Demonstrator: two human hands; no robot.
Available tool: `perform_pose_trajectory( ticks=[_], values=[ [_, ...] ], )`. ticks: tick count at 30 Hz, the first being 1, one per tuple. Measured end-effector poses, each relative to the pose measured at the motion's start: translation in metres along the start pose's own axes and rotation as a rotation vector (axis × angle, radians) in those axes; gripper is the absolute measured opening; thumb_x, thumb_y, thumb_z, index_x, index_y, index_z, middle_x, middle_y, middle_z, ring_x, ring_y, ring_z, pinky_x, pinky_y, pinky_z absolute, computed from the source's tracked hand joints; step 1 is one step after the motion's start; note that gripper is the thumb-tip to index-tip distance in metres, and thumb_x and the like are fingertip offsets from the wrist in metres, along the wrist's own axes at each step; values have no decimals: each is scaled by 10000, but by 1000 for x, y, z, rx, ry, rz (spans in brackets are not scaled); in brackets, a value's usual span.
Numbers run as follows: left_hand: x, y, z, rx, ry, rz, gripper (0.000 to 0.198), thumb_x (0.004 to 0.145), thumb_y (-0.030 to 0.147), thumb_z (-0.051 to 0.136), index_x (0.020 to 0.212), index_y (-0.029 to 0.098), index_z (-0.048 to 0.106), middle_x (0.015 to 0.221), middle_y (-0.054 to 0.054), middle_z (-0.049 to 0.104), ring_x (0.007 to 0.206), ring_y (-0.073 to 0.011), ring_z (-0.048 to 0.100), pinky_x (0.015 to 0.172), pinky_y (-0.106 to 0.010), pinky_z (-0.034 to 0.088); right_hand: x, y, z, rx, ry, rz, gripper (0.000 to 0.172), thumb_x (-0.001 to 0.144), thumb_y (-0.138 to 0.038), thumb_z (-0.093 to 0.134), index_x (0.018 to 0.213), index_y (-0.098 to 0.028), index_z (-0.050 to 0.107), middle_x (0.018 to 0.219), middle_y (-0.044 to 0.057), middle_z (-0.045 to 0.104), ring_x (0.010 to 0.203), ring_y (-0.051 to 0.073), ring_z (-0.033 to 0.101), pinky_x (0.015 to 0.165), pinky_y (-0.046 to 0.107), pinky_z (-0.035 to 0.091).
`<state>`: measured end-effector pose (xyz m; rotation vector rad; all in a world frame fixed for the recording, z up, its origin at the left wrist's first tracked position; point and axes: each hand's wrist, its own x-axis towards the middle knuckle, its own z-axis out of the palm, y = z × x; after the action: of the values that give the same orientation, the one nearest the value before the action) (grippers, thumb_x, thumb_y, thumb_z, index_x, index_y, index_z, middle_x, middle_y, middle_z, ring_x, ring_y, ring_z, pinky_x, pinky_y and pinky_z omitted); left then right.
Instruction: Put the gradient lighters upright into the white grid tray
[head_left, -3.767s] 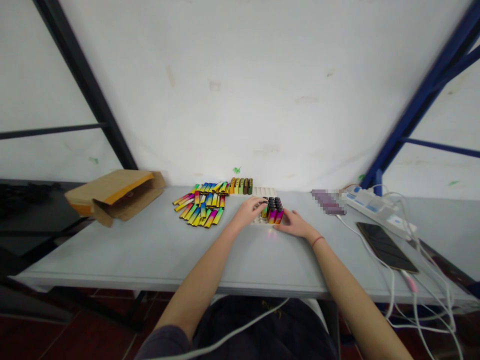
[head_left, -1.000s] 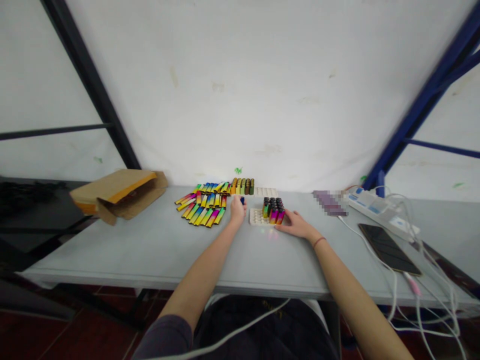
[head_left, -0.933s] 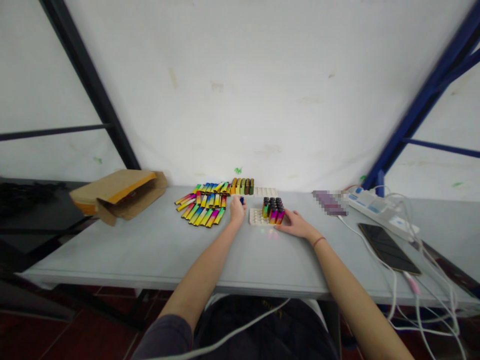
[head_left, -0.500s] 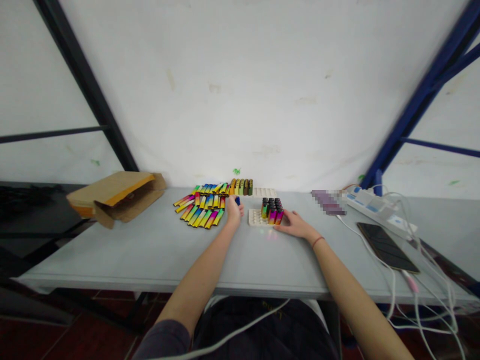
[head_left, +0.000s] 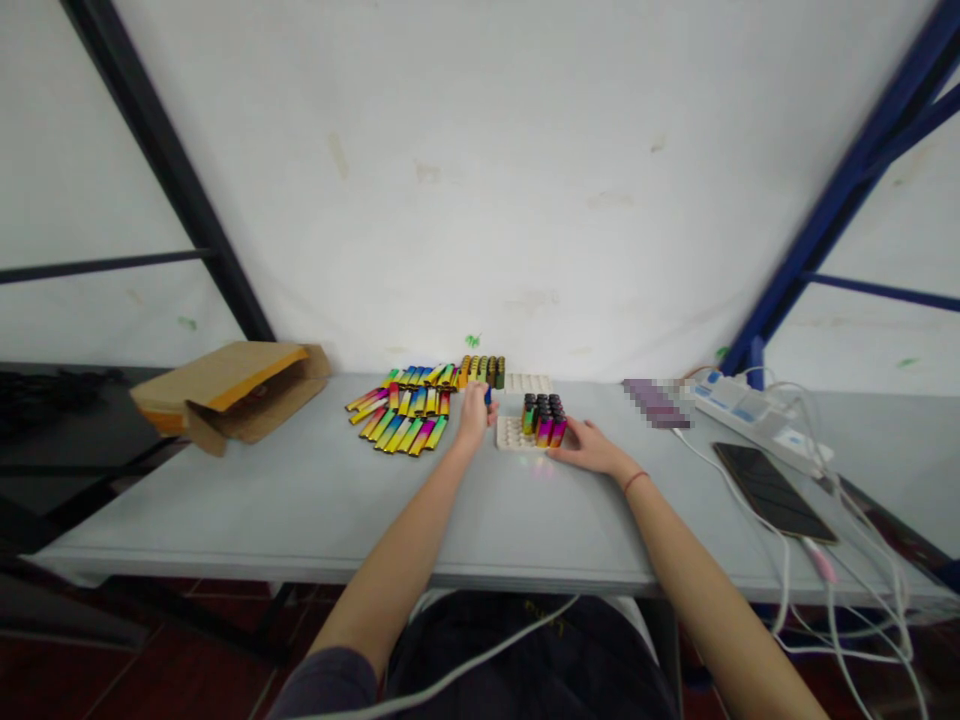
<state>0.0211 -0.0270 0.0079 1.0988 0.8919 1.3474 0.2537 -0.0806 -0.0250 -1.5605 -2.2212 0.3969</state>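
My left hand (head_left: 474,412) is closed around a small dark-blue shiny tube (head_left: 488,396), mostly hidden by the fingers, just left of the near white tray. That white tray (head_left: 510,434) has rows of round holes. Several shiny rainbow-coloured tubes (head_left: 546,428) with black tops stand upright in its right part, while holes at the left show bare. My right hand (head_left: 592,447) grips the tray's right end, thumb at the front corner and fingers beside the tubes. Left of my left hand, many similar tubes (head_left: 405,436) lie flat in loose rows.
Behind, a block of upright gold and green tubes (head_left: 482,371) stands beside another white tray (head_left: 529,383). An open cardboard box (head_left: 232,385) lies at left. At right are a phone (head_left: 772,490), a purple partly blurred object (head_left: 652,402), a power strip (head_left: 757,420) and white cables.
My left hand has moved slightly right and up, bringing the blue tube closer to the near tray. My right hand stays in place at the tray.
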Motion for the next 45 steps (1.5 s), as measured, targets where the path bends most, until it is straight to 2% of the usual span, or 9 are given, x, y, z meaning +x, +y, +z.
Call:
perform_pose_trajectory(
  ticks=[3,7,14,23,28,33,36,39,45],
  values=[
    [-9,11,5,255,-211,295,226,855,430,537,870,209,490,723,18,578,578,-103,554,545,-216,449,-1,-1,0,10,11,7,642,811,-532,613,1314,-145,512,1213,148,658,1096,322,608,1043,541,356],
    [-20,25,10,556,-338,535,203,829,371,615,895,182,647,899,-51,629,841,-162,598,717,-257,481,-1,-1,1,24,24,-9,628,820,-526,604,1334,-185,485,1305,137,620,1174,329,577,1087,573,292],
    [-22,25,7,692,-464,438,212,783,372,659,888,197,719,908,-64,701,826,-204,613,792,-303,486,-2,-1,1,52,24,-23,618,832,-533,594,1338,-201,470,1349,129,596,1206,329,563,1101,586,265],
    [-17,15,6,774,-433,493,174,813,334,626,897,203,705,913,-54,695,746,-170,608,766,-277,476,-1,-1,0,41,14,-24,622,833,-541,583,1327,-176,485,1299,132,622,1164,319,587,1083,554,300],
    [-17,9,8,760,-451,388,242,791,326,647,1008,223,671,830,-19,669,661,-159,584,717,-266,464,-1,-2,0,22,10,-10,637,820,-530,610,1323,-156,501,1232,147,650,1132,326,594,1057,548,334],
    [-21,25,-1,834,-304,336,354,793,393,654,1109,233,648,910,-51,678,761,-202,606,789,-306,468,-2,-2,1,48,18,-1,640,828,-548,596,1347,-197,470,1328,130,602,1190,327,561,1111,589,243],
    [-33,38,-21,1290,-71,304,338,853,399,581,1097,181,668,1112,-148,655,1035,-294,579,934,-404,421,-3,-3,-1,34,7,2,640,824,-547,604,1332,-176,488,1260,140,635,1144,323,580,1094,572,278],
    [-49,40,-47,1713,154,178,413,880,439,528,1133,140,661,1251,-220,576,1166,-379,486,927,-491,403,-3,-6,-3,8,-1,3,641,818,-536,613,1319,-152,503,1185,146,657,1081,315,594,1033,531,357],
    [-66,26,-68,1899,137,86,417,925,378,444,1175,108,638,1200,-229,578,1146,-360,492,890,-454,413,-4,-8,-6,11,-14,25,659,812,-560,609,1323,-158,503,1118,131,663,1057,309,586,972,489,401]
  ],
)
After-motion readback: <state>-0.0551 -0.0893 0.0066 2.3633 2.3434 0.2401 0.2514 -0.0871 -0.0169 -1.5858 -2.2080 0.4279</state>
